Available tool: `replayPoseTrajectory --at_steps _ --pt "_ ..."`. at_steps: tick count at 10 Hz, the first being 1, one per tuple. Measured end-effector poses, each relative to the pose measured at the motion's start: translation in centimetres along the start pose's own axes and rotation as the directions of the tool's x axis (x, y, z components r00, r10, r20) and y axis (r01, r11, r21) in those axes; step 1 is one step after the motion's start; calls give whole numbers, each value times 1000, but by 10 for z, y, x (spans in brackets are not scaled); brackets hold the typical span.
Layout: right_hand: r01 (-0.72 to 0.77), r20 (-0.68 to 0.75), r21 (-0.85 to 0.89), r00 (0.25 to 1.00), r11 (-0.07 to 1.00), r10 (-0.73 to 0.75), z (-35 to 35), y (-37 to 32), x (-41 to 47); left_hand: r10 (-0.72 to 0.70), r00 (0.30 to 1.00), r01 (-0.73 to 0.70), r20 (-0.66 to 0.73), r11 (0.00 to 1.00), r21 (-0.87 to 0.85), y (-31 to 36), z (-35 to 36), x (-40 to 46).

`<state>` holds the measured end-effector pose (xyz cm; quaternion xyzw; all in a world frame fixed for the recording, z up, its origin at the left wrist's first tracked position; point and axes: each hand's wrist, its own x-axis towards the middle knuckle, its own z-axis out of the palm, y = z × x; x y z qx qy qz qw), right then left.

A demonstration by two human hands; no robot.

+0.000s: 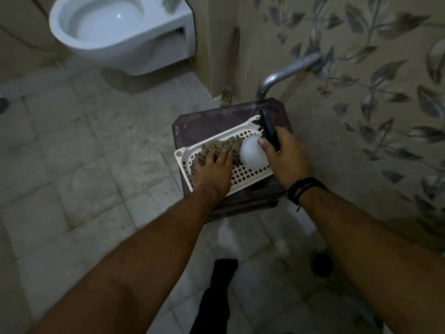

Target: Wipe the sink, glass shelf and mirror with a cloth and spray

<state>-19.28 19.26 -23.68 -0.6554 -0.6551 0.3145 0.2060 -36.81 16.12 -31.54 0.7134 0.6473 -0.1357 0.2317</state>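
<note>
Cloth (220, 147) and spray bottle (254, 151) lie in the white basket (240, 177) at frame centre, on a dark stool (212, 121). Your left hand (212, 171) presses flat on the cloth, fingers spread; your right hand (286, 157) wraps the bottle's black trigger head. You're gathering supplies, I judge; next, lift both clear.

**Count of things in the bathroom**

There are two hands: the left hand (212, 169) and the right hand (284, 157). One checked cloth (224, 147) and one white spray bottle (252, 153) lie in one white basket (186, 160), on one dark stool (216, 119). One toilet (125, 32) stands far left, one metal tap (289, 68) far right. One black wristband (303, 189) shows.
</note>
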Motion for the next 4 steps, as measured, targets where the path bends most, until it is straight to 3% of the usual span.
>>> replayPoseTrajectory --at_steps 1,2,3,4 --pt "8 6 -2 1000 1000 -8 6 0 1 -35 992 39 121 999 -29 2 7 5" --pt "-39 35 41 999 998 38 5 -4 -5 -41 989 47 139 998 -42 3 -4 -1" --pt "-63 6 75 998 995 63 -5 -3 -20 -34 995 40 97 998 -52 6 -19 -14" --pt "-102 -68 -7 993 995 101 -16 -3 -45 23 998 -22 59 1000 -21 17 -33 -34"
